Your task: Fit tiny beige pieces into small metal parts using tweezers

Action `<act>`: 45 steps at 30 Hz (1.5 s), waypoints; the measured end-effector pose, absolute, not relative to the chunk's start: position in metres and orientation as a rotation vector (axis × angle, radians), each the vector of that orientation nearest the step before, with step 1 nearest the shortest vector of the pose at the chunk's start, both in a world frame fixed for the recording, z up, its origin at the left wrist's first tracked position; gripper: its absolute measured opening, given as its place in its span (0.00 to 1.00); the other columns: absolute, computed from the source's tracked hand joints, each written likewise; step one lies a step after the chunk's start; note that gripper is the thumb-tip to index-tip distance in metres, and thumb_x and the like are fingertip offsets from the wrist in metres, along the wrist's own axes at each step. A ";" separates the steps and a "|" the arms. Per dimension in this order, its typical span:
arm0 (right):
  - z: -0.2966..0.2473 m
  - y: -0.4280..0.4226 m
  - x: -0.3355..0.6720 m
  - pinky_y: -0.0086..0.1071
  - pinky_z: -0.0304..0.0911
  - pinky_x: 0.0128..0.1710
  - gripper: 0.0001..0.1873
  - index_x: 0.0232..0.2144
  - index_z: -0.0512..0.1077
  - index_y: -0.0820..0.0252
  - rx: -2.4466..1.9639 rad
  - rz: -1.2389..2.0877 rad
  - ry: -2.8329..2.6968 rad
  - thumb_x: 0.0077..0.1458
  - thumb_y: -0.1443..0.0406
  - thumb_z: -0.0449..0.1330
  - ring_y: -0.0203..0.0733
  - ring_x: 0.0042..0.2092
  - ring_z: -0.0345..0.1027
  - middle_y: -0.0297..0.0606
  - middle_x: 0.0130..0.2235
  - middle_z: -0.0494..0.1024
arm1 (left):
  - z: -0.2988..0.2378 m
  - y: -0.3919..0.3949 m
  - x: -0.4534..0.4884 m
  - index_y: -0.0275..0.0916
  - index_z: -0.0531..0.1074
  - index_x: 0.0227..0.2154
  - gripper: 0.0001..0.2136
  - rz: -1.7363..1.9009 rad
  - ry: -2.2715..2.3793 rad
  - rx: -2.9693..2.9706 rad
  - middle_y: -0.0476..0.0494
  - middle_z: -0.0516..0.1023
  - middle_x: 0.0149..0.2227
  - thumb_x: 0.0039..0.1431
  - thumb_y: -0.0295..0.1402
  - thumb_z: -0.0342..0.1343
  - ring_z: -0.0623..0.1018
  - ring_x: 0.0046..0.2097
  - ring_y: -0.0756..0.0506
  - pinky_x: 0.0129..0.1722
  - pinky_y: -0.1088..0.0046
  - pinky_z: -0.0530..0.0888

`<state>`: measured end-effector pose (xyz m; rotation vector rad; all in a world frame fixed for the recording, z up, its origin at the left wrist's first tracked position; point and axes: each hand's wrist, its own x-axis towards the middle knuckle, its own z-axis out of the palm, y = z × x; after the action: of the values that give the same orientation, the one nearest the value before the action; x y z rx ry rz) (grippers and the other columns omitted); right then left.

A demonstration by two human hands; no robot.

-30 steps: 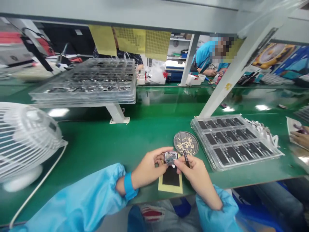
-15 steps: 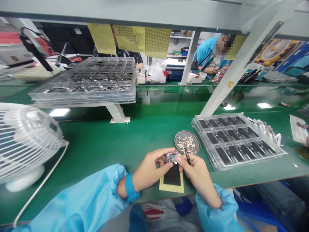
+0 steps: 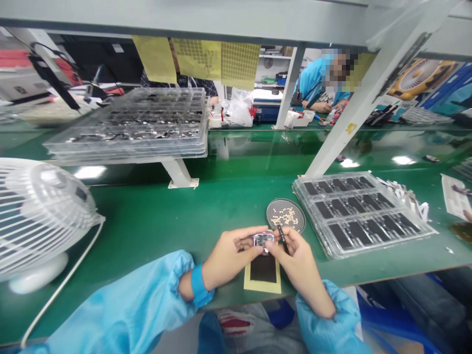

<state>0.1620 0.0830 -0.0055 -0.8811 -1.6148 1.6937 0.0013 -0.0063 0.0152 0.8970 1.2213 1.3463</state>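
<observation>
A small electronic device (image 3: 263, 239) with a purple-edged case and its circuit board showing sits between my hands, above the table. My left hand (image 3: 229, 256) is closed on its left side, thumb at the lower edge. My right hand (image 3: 298, 255) holds a slim black tool (image 3: 282, 240) with pale lettering between its fingers, while the thumb presses the device's lower right corner. The tool's tip is hard to make out. Below lies a black pad (image 3: 263, 271) on a yellow sheet (image 3: 262, 286), partly covered by my hands.
A round mesh dish (image 3: 271, 209) with small pale pieces lies just beyond my hands. To the right is a clear tray (image 3: 334, 250) of black parts. A white fan (image 3: 40, 211) stands left; stacked trays (image 3: 129, 147) rest on a shelf. A co-worker (image 3: 313, 73) sits opposite.
My right thumb has shifted slightly left and down on the device, and the black tool has tilted and moved a little left. The device's board now faces me more squarely.
</observation>
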 end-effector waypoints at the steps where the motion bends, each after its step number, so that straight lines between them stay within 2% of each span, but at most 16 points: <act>1: -0.005 0.083 0.161 0.28 0.66 0.38 0.19 0.37 0.68 0.60 -0.873 1.715 -1.596 0.51 0.57 0.70 0.38 0.37 0.70 0.35 0.35 0.75 | 0.016 -0.006 0.002 0.37 0.75 0.53 0.21 1.361 1.192 0.879 0.39 0.81 0.48 0.56 0.32 0.66 0.81 0.47 0.42 0.52 0.66 0.77; 7: -0.004 0.080 0.153 0.30 0.65 0.33 0.17 0.35 0.71 0.62 -0.855 1.789 -1.621 0.53 0.55 0.68 0.38 0.32 0.70 0.36 0.30 0.75 | 0.016 -0.004 0.006 0.38 0.80 0.44 0.12 1.481 1.156 0.980 0.38 0.74 0.50 0.57 0.32 0.64 0.80 0.42 0.44 0.44 0.68 0.79; 10: -0.002 0.078 0.151 0.31 0.64 0.33 0.16 0.33 0.73 0.64 -0.895 1.726 -1.667 0.53 0.55 0.67 0.40 0.33 0.69 0.38 0.30 0.76 | 0.016 -0.005 0.006 0.41 0.78 0.48 0.14 1.411 1.319 1.065 0.40 0.74 0.49 0.59 0.32 0.62 0.78 0.40 0.47 0.42 0.70 0.77; 14: 0.001 0.077 0.151 0.29 0.59 0.31 0.15 0.29 0.71 0.63 -1.002 1.515 -1.748 0.52 0.56 0.66 0.38 0.31 0.65 0.36 0.29 0.73 | 0.017 -0.006 0.005 0.43 0.79 0.47 0.12 1.275 1.530 1.223 0.44 0.78 0.40 0.62 0.33 0.59 0.74 0.36 0.49 0.35 0.75 0.71; 19: 0.004 0.074 0.148 0.27 0.53 0.25 0.16 0.24 0.67 0.61 -0.985 1.411 -1.749 0.52 0.56 0.64 0.33 0.24 0.56 0.30 0.21 0.65 | 0.019 -0.007 0.007 0.40 0.81 0.42 0.10 1.297 1.613 1.247 0.47 0.74 0.30 0.61 0.34 0.59 0.71 0.31 0.49 0.31 0.75 0.67; 24: 0.003 0.074 0.146 0.26 0.51 0.24 0.16 0.24 0.66 0.62 -0.932 1.454 -1.732 0.52 0.57 0.65 0.32 0.24 0.53 0.29 0.21 0.63 | 0.015 -0.010 0.011 0.37 0.81 0.37 0.09 1.365 1.626 1.220 0.46 0.73 0.28 0.60 0.37 0.59 0.71 0.31 0.49 0.30 0.74 0.68; 33: 0.002 0.070 0.146 0.27 0.54 0.26 0.16 0.25 0.69 0.63 -0.879 1.456 -1.650 0.51 0.56 0.66 0.33 0.26 0.56 0.32 0.24 0.67 | 0.021 -0.013 0.013 0.41 0.82 0.39 0.08 1.431 1.690 1.398 0.47 0.73 0.28 0.63 0.34 0.58 0.72 0.32 0.49 0.32 0.75 0.67; 36: 0.000 0.075 0.149 0.27 0.52 0.24 0.18 0.27 0.70 0.63 -0.931 1.493 -1.716 0.51 0.53 0.67 0.32 0.24 0.53 0.30 0.22 0.64 | 0.018 -0.009 0.013 0.38 0.81 0.40 0.10 1.441 1.581 1.183 0.44 0.76 0.31 0.60 0.36 0.60 0.74 0.32 0.48 0.33 0.73 0.70; 38: 0.003 0.080 0.151 0.27 0.50 0.23 0.18 0.30 0.72 0.63 -0.972 1.434 -1.818 0.50 0.53 0.69 0.32 0.24 0.51 0.30 0.24 0.66 | 0.015 -0.006 0.011 0.35 0.81 0.40 0.12 1.430 1.470 0.995 0.43 0.78 0.31 0.57 0.38 0.62 0.75 0.32 0.47 0.33 0.72 0.72; 40: 0.008 0.083 0.153 0.27 0.52 0.23 0.20 0.40 0.74 0.61 -0.974 1.317 -1.881 0.50 0.55 0.70 0.32 0.24 0.54 0.33 0.30 0.72 | 0.014 -0.004 0.009 0.33 0.80 0.38 0.13 1.423 1.412 0.907 0.43 0.78 0.29 0.55 0.38 0.63 0.75 0.31 0.47 0.33 0.72 0.73; 42: 0.015 0.086 0.154 0.28 0.58 0.28 0.20 0.47 0.74 0.58 -0.896 1.197 -1.918 0.53 0.58 0.68 0.34 0.29 0.61 0.36 0.38 0.75 | 0.014 -0.005 0.007 0.33 0.79 0.37 0.12 1.425 1.422 0.920 0.43 0.77 0.29 0.55 0.37 0.63 0.74 0.30 0.48 0.32 0.73 0.72; 43: 0.018 0.088 0.154 0.29 0.62 0.32 0.16 0.46 0.74 0.57 -0.833 1.140 -1.945 0.56 0.59 0.66 0.36 0.32 0.65 0.37 0.39 0.75 | 0.014 -0.005 0.006 0.33 0.79 0.36 0.12 1.427 1.444 0.947 0.44 0.77 0.29 0.55 0.37 0.62 0.74 0.30 0.48 0.32 0.74 0.72; 45: 0.024 0.091 0.156 0.31 0.63 0.40 0.05 0.37 0.76 0.58 -0.715 1.042 -2.015 0.61 0.63 0.62 0.39 0.39 0.68 0.37 0.37 0.75 | 0.014 -0.006 0.005 0.33 0.79 0.35 0.11 1.422 1.494 1.004 0.44 0.76 0.29 0.55 0.36 0.62 0.74 0.30 0.48 0.31 0.74 0.70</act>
<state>0.1557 0.0907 0.0236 -0.7147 -2.0146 1.0417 0.0051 -0.0058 0.0138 1.0036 1.4941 1.4223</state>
